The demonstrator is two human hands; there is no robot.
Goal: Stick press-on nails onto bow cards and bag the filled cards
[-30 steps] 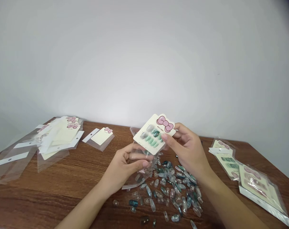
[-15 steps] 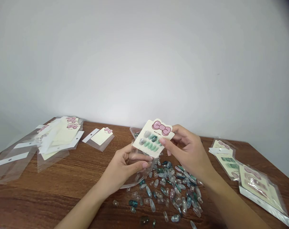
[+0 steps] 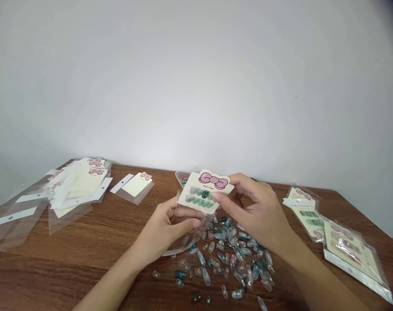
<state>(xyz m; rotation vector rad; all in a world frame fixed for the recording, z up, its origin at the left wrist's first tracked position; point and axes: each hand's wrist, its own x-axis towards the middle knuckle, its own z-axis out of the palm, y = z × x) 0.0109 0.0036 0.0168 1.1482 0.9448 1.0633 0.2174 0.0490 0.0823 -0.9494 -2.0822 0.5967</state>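
Note:
A cream display card (image 3: 191, 183) with a pink bow on top carries two rows of green and grey press-on nails. My right hand (image 3: 253, 207) pinches it by its right side, thumb over the front. My left hand (image 3: 173, 222) is closed, its thumb and fingers pinching a small clear plastic bag (image 3: 182, 216). The card's lower edge is at the bag's mouth; how far it reaches inside I cannot make out. Under and between both hands lies a heap of loose press-on nails (image 3: 227, 259), clear, teal and pinkish.
At the left are clear bags (image 3: 13, 220) and a pile of cream cards (image 3: 87, 181). One bagged blank card (image 3: 136, 184) lies nearer the middle. Bagged cards with nails (image 3: 348, 246) lie at the right. Behind the wooden table (image 3: 112, 242) rises a pale wall (image 3: 196, 86).
The card has come slightly down and left in my right hand and tilted flatter, closer to the left hand's bag. My left hand stays nearly still.

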